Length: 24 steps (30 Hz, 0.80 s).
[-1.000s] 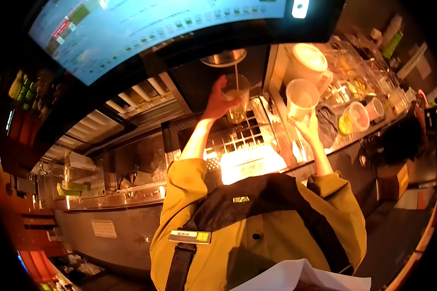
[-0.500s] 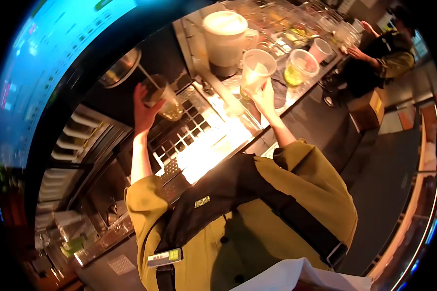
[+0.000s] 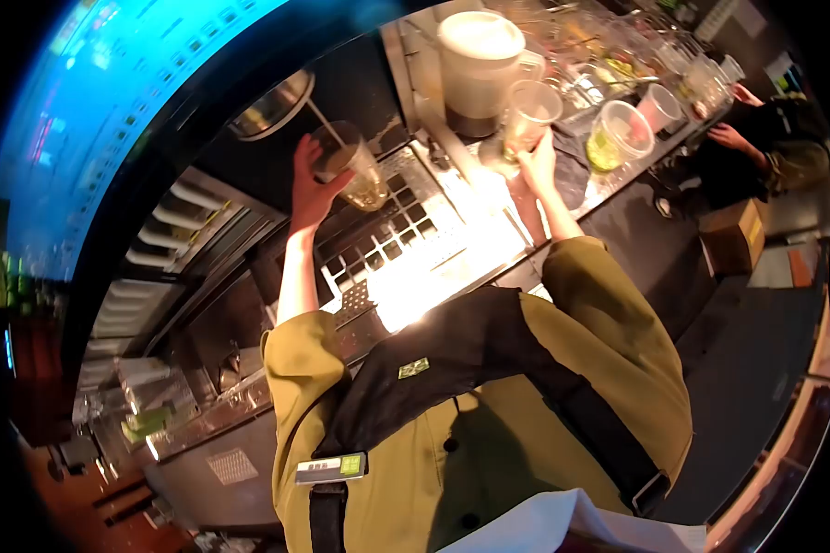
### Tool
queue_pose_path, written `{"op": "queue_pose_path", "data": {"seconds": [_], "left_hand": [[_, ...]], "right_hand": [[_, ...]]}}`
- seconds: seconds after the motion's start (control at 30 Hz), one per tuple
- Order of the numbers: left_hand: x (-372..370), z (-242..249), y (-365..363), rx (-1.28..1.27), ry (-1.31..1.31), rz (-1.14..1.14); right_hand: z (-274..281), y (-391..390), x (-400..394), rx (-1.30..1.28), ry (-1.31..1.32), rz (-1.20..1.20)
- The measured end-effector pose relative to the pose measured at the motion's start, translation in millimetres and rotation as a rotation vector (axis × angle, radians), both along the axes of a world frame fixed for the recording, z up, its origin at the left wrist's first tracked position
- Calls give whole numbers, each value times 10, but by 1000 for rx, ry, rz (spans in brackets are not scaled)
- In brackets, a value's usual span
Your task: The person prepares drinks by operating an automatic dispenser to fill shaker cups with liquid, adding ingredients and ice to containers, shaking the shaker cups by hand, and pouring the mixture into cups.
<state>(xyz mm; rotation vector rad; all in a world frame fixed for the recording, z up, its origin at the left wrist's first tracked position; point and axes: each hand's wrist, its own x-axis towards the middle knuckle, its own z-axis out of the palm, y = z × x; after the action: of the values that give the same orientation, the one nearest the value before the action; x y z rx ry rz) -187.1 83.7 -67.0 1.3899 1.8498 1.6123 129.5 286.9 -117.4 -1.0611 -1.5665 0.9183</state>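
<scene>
Left hand (image 3: 317, 192) curled round clear cup (image 3: 363, 177) below metal spout (image 3: 272, 106). Right hand (image 3: 539, 166) grips translucent cup (image 3: 533, 109) near pitcher (image 3: 481, 72), contents unclear. Screen (image 3: 111, 92) cut off, text unreadable.

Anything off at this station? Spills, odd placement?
Nothing clearly wrong: the stream runs into the clear cup in the left hand, no spill visible. The grey cloth lies bunched near the right hand, slightly untidy. Glare beside the grate could hide drips.
</scene>
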Motion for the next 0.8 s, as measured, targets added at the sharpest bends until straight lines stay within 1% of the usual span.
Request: {"op": "queue_pose_path", "data": {"seconds": [0.1, 0.17, 0.23, 0.3, 0.37, 0.43, 0.47, 0.5, 0.6, 0.63, 0.7, 0.8], "left_hand": [[-9, 4, -16, -6, -24, -1], [6, 21, -1, -16, -17, 4], [26, 46, -10, -26, -8, 12], [21, 26, -4, -22, -4, 14], [19, 27, -19, -24, -3, 14], [35, 52, -14, -28, -9, 7], [43, 57, -13, -31, -12, 6], [45, 63, -15, -34, -14, 5], [39, 61, -12, -31, -34, -5], [40, 55, -8, -28, -44, -10], [54, 44, -2, -11, -69, -15], [63, 19, 14, 34, -138, -45]], "right_hand": [[-511, 279, 92, 169, -229, -50], [-413, 101, 251, 165, -415, -117], [-308, -7, 441, -30, -211, -102], [-216, -99, 662, 17, -137, -174], [-151, -87, 852, 49, -95, -322], [-208, 73, 1073, 39, 62, -409], [-201, 122, 1130, 37, 239, -437], [-253, 234, 1234, 49, 279, -475], [-171, 418, 1409, -62, 448, -565], [-117, 452, 1430, -107, 477, -603], [-36, 544, 1516, -226, 522, -581], [79, 613, 1536, -298, 527, -562]]}}
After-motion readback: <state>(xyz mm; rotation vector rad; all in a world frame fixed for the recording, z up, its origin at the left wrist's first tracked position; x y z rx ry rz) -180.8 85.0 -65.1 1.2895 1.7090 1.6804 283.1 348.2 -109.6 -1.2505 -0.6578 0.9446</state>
